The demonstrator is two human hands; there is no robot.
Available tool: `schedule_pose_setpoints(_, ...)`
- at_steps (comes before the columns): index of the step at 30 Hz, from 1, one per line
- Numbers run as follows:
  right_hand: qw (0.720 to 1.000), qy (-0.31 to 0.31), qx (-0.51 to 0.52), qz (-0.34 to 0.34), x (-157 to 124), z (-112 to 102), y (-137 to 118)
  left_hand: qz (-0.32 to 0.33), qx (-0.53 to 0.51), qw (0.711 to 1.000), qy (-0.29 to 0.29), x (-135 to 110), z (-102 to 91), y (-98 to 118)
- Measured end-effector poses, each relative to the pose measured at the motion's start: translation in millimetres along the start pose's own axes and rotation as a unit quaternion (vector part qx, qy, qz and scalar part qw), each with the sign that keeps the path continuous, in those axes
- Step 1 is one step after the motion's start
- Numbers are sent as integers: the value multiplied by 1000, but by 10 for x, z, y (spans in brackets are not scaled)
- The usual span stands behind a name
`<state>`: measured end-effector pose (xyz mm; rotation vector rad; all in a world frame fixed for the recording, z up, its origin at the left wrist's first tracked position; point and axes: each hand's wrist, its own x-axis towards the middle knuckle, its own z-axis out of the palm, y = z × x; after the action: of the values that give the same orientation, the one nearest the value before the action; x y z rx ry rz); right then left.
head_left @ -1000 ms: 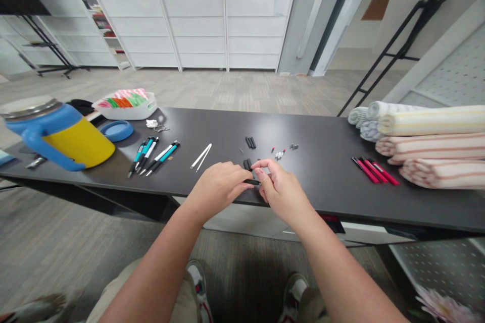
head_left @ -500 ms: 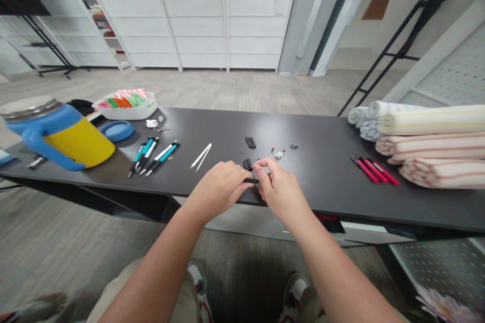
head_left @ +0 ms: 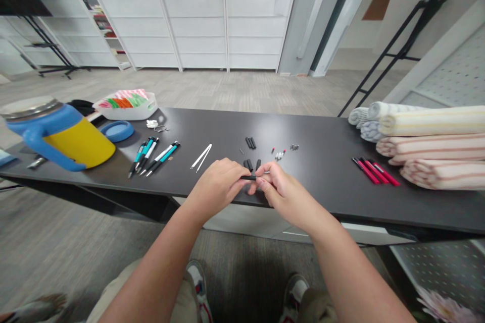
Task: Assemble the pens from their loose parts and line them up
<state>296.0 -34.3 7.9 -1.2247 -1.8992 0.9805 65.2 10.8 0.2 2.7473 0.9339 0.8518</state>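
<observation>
In the head view, my left hand (head_left: 217, 184) is closed on a slim black pen part (head_left: 248, 177), held level just above the desk's front edge. My right hand (head_left: 286, 192) pinches the right end of this same part, its fingertips covering that end. Just beyond my fingers lie short black grips (head_left: 248, 165), partly hidden. Farther back are more black grips (head_left: 250, 143) side by side, with a tiny spring (head_left: 241, 151) nearby. To their right sit small red-and-white pieces (head_left: 280, 154) and little metal bits (head_left: 294, 147). Two thin white refills (head_left: 201, 156) rest left of my hands.
Teal and white pens (head_left: 144, 155) lie left on the dark desk (head_left: 212, 123), beside a blue-yellow mug (head_left: 71, 136), a blue lid (head_left: 118, 131) and a white basket (head_left: 146, 108). On the right are red pen barrels (head_left: 375, 170) and stacked rolled towels (head_left: 435, 144).
My right hand has shifted slightly right and down and its fingers now close on the right end of the black pen part. Another black grip shows behind the fingers.
</observation>
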Motion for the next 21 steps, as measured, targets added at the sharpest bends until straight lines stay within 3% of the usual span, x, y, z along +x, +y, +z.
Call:
schedule_pose_setpoints(5,995,37,-87,15,18,51,-5,-4,2,1000,10,-20,10,-20)
schedule_pose_setpoints(10,971,74,-226,-12,17,113,-31,1,-3,1000,21,-24,19,-18)
schedule_pose_setpoints(15,969,44,-242,-23,12,113,-55,-8,-6,1000,27,-21,14,-9)
schedule_pose_setpoints(21,977,63,-198,-39,14,97,-19,-5,-5,999,44,-1,-8,-8)
